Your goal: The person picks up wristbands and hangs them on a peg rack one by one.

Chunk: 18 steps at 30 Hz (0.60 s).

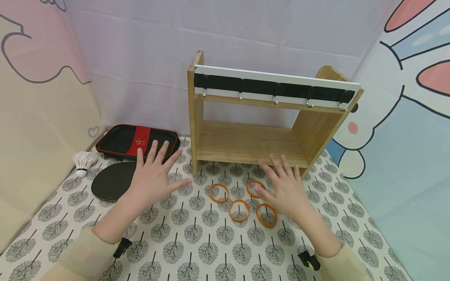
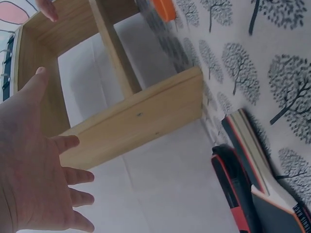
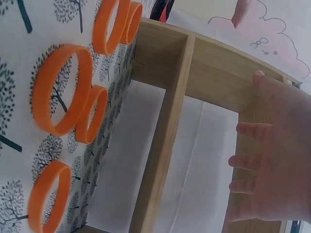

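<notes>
Both hands hover over the table with fingers spread, holding nothing. My left hand [image 1: 151, 177] is above the black-faced table tennis paddle [image 1: 111, 183] and in front of a black tray [image 1: 118, 140] with a red rim and band. In the left wrist view, the paddle's layered handle [image 2: 249, 148] shows. My right hand [image 1: 286, 191] is in front of the wooden rack [image 1: 246, 140], beside several orange rings [image 1: 239, 220] lying flat on the cloth. The right wrist view shows the rings [image 3: 41, 92] in a loose cluster, apart from the fingers.
A white shuttlecock [image 1: 82, 163] lies at the left by the tray. Along the rack's top front runs a white and black strip [image 1: 258, 84] with several metal hooks [image 1: 275, 100]. A tree-patterned cloth [image 1: 225, 253] covers the table; fabric walls [image 1: 404, 175] surround the back and sides.
</notes>
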Each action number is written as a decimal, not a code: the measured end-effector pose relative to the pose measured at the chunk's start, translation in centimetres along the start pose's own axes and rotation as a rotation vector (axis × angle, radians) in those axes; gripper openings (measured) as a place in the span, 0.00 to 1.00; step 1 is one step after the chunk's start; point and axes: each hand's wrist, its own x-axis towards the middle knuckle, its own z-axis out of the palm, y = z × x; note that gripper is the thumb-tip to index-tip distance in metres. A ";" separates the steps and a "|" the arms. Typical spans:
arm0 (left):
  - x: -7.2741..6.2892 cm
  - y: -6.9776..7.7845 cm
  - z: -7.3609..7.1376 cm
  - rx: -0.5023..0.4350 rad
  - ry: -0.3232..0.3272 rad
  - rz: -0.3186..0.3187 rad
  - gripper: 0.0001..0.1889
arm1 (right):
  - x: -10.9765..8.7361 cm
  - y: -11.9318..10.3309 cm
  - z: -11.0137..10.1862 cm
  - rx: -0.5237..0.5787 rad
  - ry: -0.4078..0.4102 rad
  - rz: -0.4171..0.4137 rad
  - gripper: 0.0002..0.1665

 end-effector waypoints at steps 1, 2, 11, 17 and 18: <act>0.1 0.0 -0.2 0.000 0.010 -0.001 0.51 | 0.1 0.0 -0.1 -0.001 0.004 -0.004 0.45; 0.3 -0.1 -0.4 0.000 0.022 -0.003 0.52 | 0.2 0.1 -0.2 -0.002 0.012 -0.010 0.45; 2.8 -0.6 -1.3 -0.084 0.124 0.008 0.51 | 0.9 -0.1 -0.8 0.026 0.031 -0.066 0.44; 4.8 -0.7 -1.1 -0.176 0.163 0.027 0.53 | 1.7 -0.5 -0.3 0.061 0.051 -0.128 0.43; 5.2 -0.8 -1.0 -0.192 0.166 0.031 0.53 | 1.8 -0.6 -0.1 0.066 0.054 -0.141 0.43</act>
